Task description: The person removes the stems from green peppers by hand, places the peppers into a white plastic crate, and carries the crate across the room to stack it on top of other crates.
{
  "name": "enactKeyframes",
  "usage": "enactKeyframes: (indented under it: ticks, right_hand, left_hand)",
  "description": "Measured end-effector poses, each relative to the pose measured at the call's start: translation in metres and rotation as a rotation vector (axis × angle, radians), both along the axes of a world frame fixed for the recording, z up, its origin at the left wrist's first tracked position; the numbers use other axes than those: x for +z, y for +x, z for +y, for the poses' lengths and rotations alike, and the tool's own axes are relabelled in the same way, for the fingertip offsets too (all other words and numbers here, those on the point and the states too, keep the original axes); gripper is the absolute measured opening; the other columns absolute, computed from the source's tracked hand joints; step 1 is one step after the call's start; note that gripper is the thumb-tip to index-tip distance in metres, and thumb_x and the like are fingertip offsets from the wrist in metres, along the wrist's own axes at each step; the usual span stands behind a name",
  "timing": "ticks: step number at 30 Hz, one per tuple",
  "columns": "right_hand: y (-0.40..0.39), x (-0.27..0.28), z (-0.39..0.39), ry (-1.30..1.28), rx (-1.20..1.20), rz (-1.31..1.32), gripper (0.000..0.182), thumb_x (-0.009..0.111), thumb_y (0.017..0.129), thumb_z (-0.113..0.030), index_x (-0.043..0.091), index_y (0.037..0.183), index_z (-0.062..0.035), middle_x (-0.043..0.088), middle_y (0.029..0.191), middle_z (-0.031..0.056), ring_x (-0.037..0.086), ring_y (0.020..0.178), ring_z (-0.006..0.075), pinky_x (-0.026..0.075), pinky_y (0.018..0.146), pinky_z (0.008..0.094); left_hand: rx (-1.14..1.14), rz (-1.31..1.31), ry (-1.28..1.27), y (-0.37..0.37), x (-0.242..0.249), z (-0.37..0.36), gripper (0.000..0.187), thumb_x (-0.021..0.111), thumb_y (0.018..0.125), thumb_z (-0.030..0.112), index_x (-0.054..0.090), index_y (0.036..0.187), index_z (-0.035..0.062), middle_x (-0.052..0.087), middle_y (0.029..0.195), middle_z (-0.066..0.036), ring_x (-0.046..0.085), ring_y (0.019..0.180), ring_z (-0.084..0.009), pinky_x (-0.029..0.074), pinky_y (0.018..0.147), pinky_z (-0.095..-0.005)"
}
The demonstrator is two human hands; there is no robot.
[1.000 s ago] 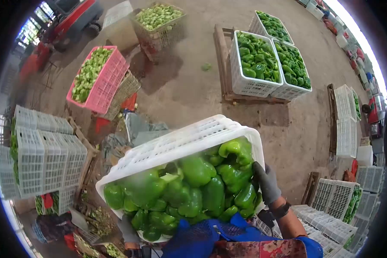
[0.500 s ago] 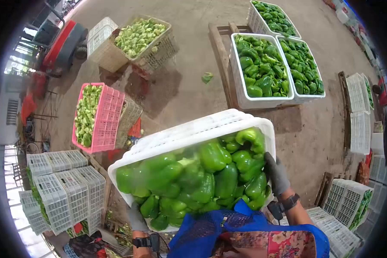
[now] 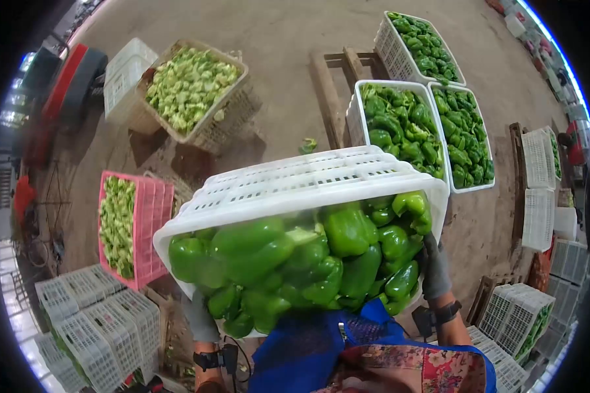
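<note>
A white plastic crate [image 3: 295, 183] full of green bell peppers [image 3: 351, 229] is held up close to my body, tilted so that the peppers face me. My left hand [image 3: 202, 318], in a grey glove, grips its lower left end. On the right end, my gloved right hand [image 3: 436, 272] is closed against the crate's side. The crate hides part of the fingers of both hands. Several peppers lie near the lower rim, against my blue apron [image 3: 308, 350].
Ahead right, white crates of peppers [image 3: 400, 118] stand by a wooden pallet [image 3: 331, 98]. A beige crate of pale green trimmings [image 3: 193, 88] and a pink crate [image 3: 154, 229] are at left. White crates [image 3: 108, 327] are stacked lower left, others [image 3: 514, 314] lower right.
The crate has come up nearer to me and tips more, showing more of its outer wall. My view has shifted, so the crates on the floor sit lower in it. Both hands keep their hold.
</note>
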State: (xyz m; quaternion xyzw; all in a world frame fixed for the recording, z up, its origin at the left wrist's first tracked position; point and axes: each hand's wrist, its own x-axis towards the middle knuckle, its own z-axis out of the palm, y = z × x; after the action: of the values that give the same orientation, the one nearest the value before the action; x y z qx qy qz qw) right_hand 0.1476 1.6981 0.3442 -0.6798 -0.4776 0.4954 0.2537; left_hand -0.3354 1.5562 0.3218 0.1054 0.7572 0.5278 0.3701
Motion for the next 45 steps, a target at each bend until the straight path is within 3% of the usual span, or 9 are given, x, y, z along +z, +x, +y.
enactKeyframes:
  ticks: [2,10,12,15,18,21,32,38,45]
  right_hand:
    - [-0.014,0.008,0.021,0.210,0.094,-0.092,0.041,0.046,0.104,-0.017,0.047,0.142,-0.0021,0.058,0.129,0.0137,0.057,0.117,0.0246,0.045,0.100,0.0342]
    - [-0.042,0.021,0.085,-0.139,-0.436,0.090,0.040,0.048,0.103,-0.015,0.048,0.141,-0.0010,0.056,0.133,0.0127,0.056,0.120,0.0253,0.045,0.099,0.0326]
    - [-0.032,-0.001,0.090,-0.154,-0.902,0.484,0.042,0.051,0.100,-0.007,0.047,0.142,-0.0018,0.056,0.132,0.0141,0.055,0.120,0.0266,0.046,0.097,0.0329]
    - [-0.012,-0.024,0.088,0.011,-0.466,-0.049,0.046,0.054,0.101,-0.011,0.044,0.145,-0.0048,0.056,0.133,0.0134,0.054,0.122,0.0253,0.046,0.098,0.0329]
    - [0.000,-0.036,0.093,0.100,-0.553,0.056,0.048,0.051,0.103,-0.016,0.040,0.148,-0.0033,0.055,0.136,0.0119,0.053,0.124,0.0241,0.045,0.100,0.0327]
    - [-0.004,-0.016,0.115,-0.025,-1.045,0.585,0.050,0.048,0.105,-0.022,0.038,0.149,-0.0030,0.053,0.139,0.0109,0.053,0.125,0.0230,0.044,0.101,0.0330]
    - [-0.040,-0.013,0.193,-0.008,-0.793,0.038,0.050,0.045,0.103,-0.022,0.038,0.149,-0.0041,0.052,0.139,0.0102,0.051,0.124,0.0220,0.044,0.102,0.0334]
    - [-0.083,-0.019,0.263,0.036,-1.015,0.271,0.048,0.044,0.106,-0.030,0.042,0.147,-0.0042,0.051,0.141,0.0104,0.050,0.129,0.0225,0.042,0.106,0.0348]
    - [-0.088,-0.045,0.281,0.001,-0.850,-0.073,0.046,0.046,0.103,-0.018,0.042,0.145,0.0009,0.052,0.139,0.0166,0.050,0.127,0.0257,0.039,0.108,0.0365]
  left_hand:
    - [-0.018,0.017,-0.058,-0.024,0.004,0.041,0.036,0.058,0.091,0.011,0.056,0.123,-0.0027,0.064,0.109,-0.008,0.062,0.092,-0.0164,0.052,0.078,-0.0304]
    - [-0.254,-0.008,-0.141,-0.055,0.019,0.213,0.032,0.059,0.095,0.014,0.057,0.123,-0.0022,0.064,0.105,-0.005,0.061,0.089,-0.0136,0.051,0.076,-0.0285]
    - [-0.337,0.019,-0.145,-0.056,0.009,0.254,0.032,0.058,0.095,0.015,0.057,0.122,-0.0028,0.065,0.105,-0.007,0.063,0.088,-0.0153,0.053,0.075,-0.0295]
    - [-0.454,0.039,-0.130,-0.036,0.008,0.324,0.035,0.059,0.093,0.016,0.057,0.121,-0.0045,0.066,0.107,-0.009,0.066,0.089,-0.0186,0.055,0.076,-0.0323]
    - [-0.568,0.105,-0.085,-0.001,0.027,0.389,0.036,0.059,0.093,0.016,0.056,0.123,-0.0041,0.066,0.111,-0.010,0.065,0.094,-0.0185,0.054,0.080,-0.0319]
    - [-0.684,0.107,-0.118,0.002,0.023,0.433,0.040,0.060,0.093,0.017,0.055,0.127,-0.0031,0.065,0.114,-0.010,0.065,0.097,-0.0185,0.054,0.082,-0.0317]
    - [-0.849,0.109,-0.076,0.002,-0.011,0.601,0.038,0.057,0.091,0.015,0.058,0.122,-0.0067,0.066,0.105,-0.010,0.062,0.087,-0.0143,0.052,0.074,-0.0288]
    - [-0.901,0.023,-0.044,-0.014,0.009,0.707,0.036,0.057,0.092,0.015,0.057,0.121,-0.0061,0.065,0.103,-0.009,0.063,0.086,-0.0142,0.053,0.073,-0.0289]
    - [-0.967,0.057,-0.186,-0.014,0.022,0.756,0.035,0.055,0.094,0.017,0.056,0.124,-0.0031,0.066,0.107,-0.009,0.065,0.090,-0.0174,0.054,0.077,-0.0299]
